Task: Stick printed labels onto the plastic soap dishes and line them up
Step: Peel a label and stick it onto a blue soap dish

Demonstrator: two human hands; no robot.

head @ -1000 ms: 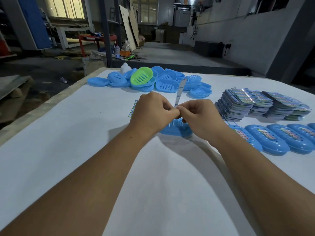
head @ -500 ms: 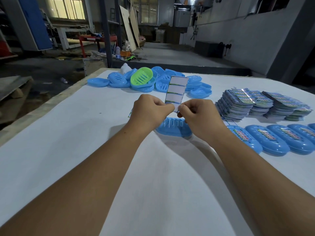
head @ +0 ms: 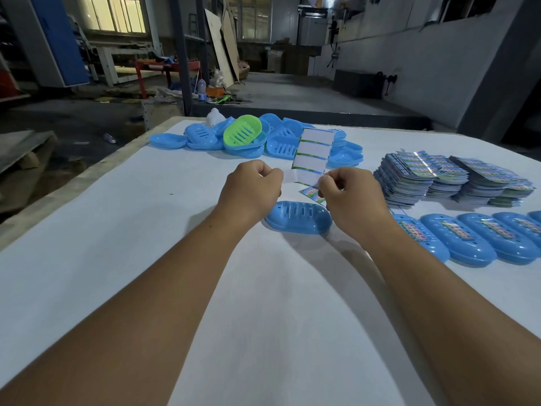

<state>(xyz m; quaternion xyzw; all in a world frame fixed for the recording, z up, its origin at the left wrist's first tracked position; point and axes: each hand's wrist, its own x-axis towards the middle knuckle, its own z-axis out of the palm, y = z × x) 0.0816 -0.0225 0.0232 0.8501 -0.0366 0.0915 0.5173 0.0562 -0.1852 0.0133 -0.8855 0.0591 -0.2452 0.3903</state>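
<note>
A white backing sheet [head: 313,153] with green-edged empty label spaces stands upright between my hands. My left hand [head: 251,189] pinches its lower left corner. My right hand [head: 348,194] pinches a printed label [head: 311,191] that hangs from the sheet's lower right corner. Just below both hands a blue soap dish [head: 297,221] lies upside down on the white table [head: 263,317], its slotted bottom bare. To the right, a row of blue dishes [head: 474,241] carries labels.
A heap of blue dishes with one green dish [head: 242,133] lies at the table's far edge. Stacks of printed label sheets [head: 445,177] sit at the right. The table's left edge [head: 73,183] drops to a workshop floor.
The sheet has turned from edge-on to facing me. My hands have drawn apart, and a printed label now peels off at the sheet's lower right corner.
</note>
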